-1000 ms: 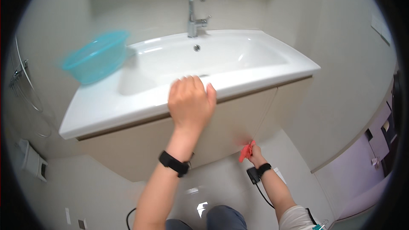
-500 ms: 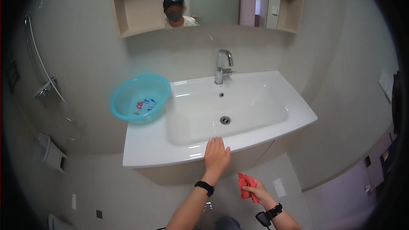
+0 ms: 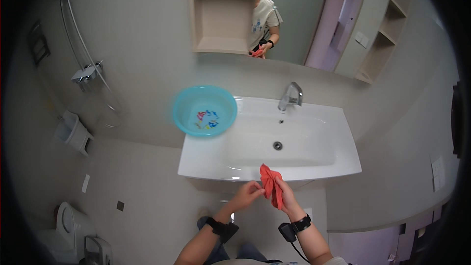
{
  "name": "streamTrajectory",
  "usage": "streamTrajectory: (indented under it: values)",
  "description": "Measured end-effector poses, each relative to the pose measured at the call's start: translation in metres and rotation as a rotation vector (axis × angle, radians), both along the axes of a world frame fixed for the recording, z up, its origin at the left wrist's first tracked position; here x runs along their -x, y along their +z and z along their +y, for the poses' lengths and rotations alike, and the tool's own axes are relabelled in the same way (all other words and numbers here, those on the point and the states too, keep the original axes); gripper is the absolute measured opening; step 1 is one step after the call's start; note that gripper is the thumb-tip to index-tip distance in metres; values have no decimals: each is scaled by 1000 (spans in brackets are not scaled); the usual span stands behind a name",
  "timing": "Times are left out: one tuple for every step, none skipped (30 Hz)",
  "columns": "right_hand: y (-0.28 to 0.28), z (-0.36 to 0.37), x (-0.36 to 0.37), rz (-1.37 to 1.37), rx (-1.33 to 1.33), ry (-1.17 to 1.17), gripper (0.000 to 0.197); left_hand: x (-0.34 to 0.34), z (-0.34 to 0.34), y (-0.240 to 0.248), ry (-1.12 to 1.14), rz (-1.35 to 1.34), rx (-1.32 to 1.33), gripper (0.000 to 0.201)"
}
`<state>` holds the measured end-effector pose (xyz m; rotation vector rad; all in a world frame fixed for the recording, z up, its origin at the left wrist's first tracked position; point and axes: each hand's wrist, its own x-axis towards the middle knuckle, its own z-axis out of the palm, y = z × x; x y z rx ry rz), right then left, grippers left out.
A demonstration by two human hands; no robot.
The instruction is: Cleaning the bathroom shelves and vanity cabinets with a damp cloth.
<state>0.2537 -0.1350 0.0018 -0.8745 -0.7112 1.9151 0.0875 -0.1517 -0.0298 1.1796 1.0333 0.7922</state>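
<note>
- The right hand (image 3: 286,197) is closed around a red cloth (image 3: 271,182), fingers pinching its lower part.
- The left hand (image 3: 247,194) pinches the cloth's left edge from the 9 o'clock side.
- The cloth is crumpled, soft and plain red; its long axis runs upright, its tip pointing to 12 o'clock.
- It is held just before the front rim of the white washbasin (image 3: 206,159).
- A turquoise bowl (image 3: 204,111) sits at 10 o'clock, a chrome tap (image 3: 291,95) at 12.

**Layout at the washbasin**

The basin (image 3: 205,111) is set on the washbasin (image 3: 314,159) rim at ten o'clock; the tap (image 3: 291,96) stands at twelve. The cloth (image 3: 271,190) is held before the front edge, at six.
</note>
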Motion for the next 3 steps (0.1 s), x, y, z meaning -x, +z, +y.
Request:
streamTrajectory:
  values:
    - [7,13,15,-4,3,-1,39,16,10,-6,60,-8,-32,27]
    - [14,26,29,-48,-91,71,42,32,22,-15,118,-16,-64,23]
    - [21,36,49,-83,-187,152,45,56,36,-23,93,-63,-128,26]
